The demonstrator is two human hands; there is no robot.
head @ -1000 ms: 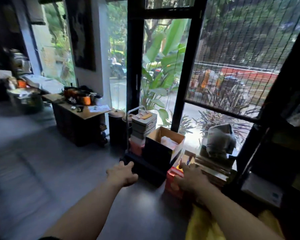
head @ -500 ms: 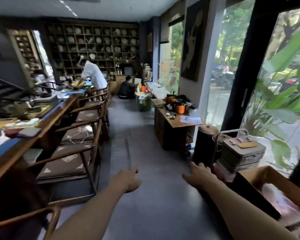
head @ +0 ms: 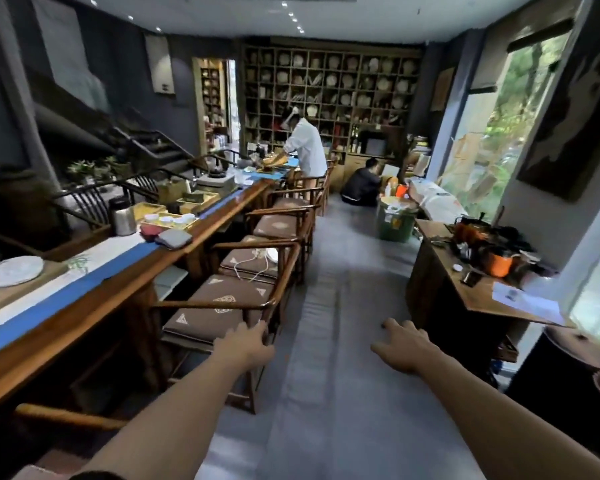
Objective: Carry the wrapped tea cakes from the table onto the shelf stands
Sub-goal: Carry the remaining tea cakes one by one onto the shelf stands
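Ahead, both arms are held out over the grey floor: the left hand and the right hand are empty, fingers loosely spread and touching nothing. A wrapped tea cake lies on the long tabletop at far left, well apart from both hands.

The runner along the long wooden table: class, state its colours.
The runner is white with a blue band along its near edge, seen in the head view.

A wrapped tea cake — a flat round disc in white paper — lies face-up on the long table, well left of and beyond the left hand's fingers, untouched.
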